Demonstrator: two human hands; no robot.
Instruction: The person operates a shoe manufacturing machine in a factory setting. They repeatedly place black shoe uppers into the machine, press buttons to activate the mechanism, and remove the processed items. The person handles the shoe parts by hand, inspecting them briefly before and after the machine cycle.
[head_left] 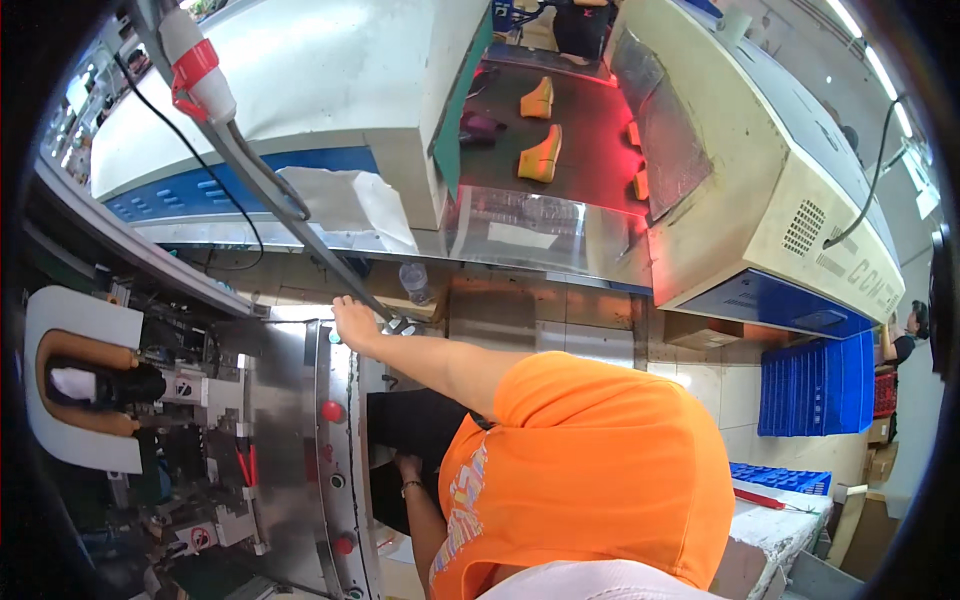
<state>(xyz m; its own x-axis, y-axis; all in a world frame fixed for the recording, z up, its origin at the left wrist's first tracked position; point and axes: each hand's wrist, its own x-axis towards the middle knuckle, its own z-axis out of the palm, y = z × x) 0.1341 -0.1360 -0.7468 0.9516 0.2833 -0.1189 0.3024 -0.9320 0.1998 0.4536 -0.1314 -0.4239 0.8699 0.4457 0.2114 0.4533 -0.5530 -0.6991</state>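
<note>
Panel of metal, long and narrow, stands in front of the person along the near edge of a machine, and it carries red, black and blue-green buttons. At its upper end is the right hand, just beside the blue-green button; I cannot tell if this hand presses it, or whether its fingers are clenched or released. The left hand, with a band at the wrist, is low beside the black trousers; it is partly hidden, so its state also cannot be told.

Farther left, on the machine, a white U-shaped board goes around a brown U-shaped piece, with a dark form inside. A grey bar runs slantwise down to near the right hand, and a clear bottle is close to its lower end.

Beyond, two yellow-orange boot-shaped pieces are on a dark conveyor belt, under red light. At right are a beige housing and stacked blue crates.
</note>
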